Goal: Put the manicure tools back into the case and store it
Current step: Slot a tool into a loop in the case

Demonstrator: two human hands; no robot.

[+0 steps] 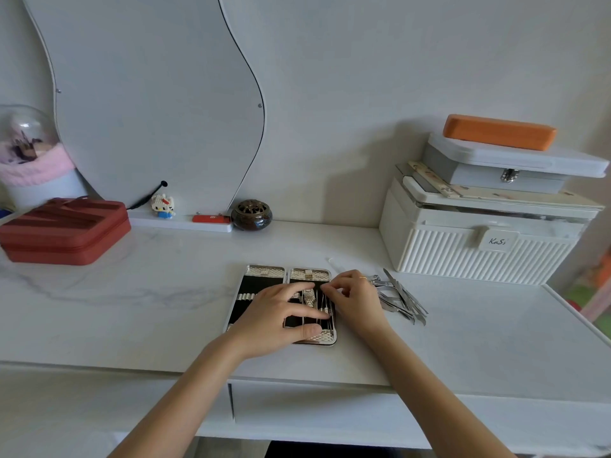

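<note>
The manicure case [264,272] lies open and flat on the white desk, black inside with silver textured bands. My left hand [281,314] rests on the case with straight fingers pressing its right half. My right hand [355,300] sits at the case's right edge, its fingertips pinching a thin metal tool [325,304] among several slim tools held in the right half's loops. A loose pile of steel manicure tools [401,299] lies on the desk just right of my right hand.
A white ribbed storage box [476,256] with a grey box and an orange case stacked on it stands at the right. A red zip case [64,231] sits at the left. A small brown pot [251,214] and a curved mirror stand behind. A drawer front runs below the desk edge.
</note>
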